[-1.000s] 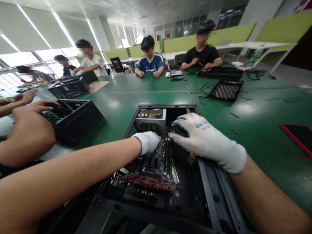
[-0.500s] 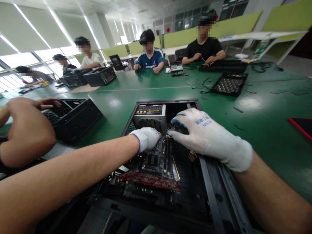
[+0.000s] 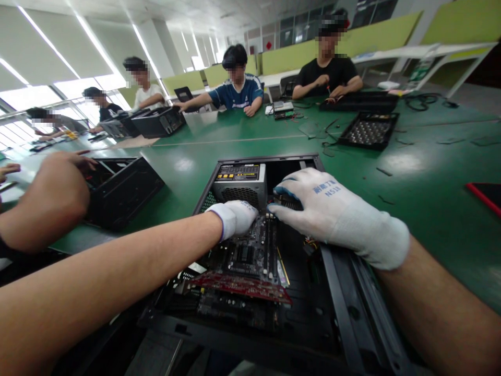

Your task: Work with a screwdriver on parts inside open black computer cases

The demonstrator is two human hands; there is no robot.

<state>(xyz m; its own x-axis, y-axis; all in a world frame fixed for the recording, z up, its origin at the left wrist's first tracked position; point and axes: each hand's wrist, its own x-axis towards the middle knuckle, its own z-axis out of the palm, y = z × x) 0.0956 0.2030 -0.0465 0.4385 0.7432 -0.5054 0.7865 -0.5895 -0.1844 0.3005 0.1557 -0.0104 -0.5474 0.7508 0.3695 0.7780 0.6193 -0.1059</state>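
An open black computer case (image 3: 332,292) lies in front of me with its inside facing up. Inside it, a motherboard (image 3: 246,256) sits below a grey power supply (image 3: 238,188), and a red circuit board (image 3: 242,287) stands across the near part. My left hand (image 3: 242,215), in a white glove, is closed at the motherboard's far edge beside the power supply; its fingertips are hidden. In a matching glove, my right hand (image 3: 313,203) curves its fingers and thumb around a dark ribbed part (image 3: 288,201) right of the power supply. What that part is, I cannot make out.
A memory stick (image 3: 282,269) lies in the case beside the motherboard. At left, another person's arm (image 3: 50,193) reaches over a second black case (image 3: 125,190). Across the green table (image 3: 188,164) are a black tray-like panel (image 3: 368,130), loose cables and several people working.
My hands stay almost where they were, both still at the case. Across the table, a person in blue has stretched an arm to a black case. The neighbour's arm at left has shifted.
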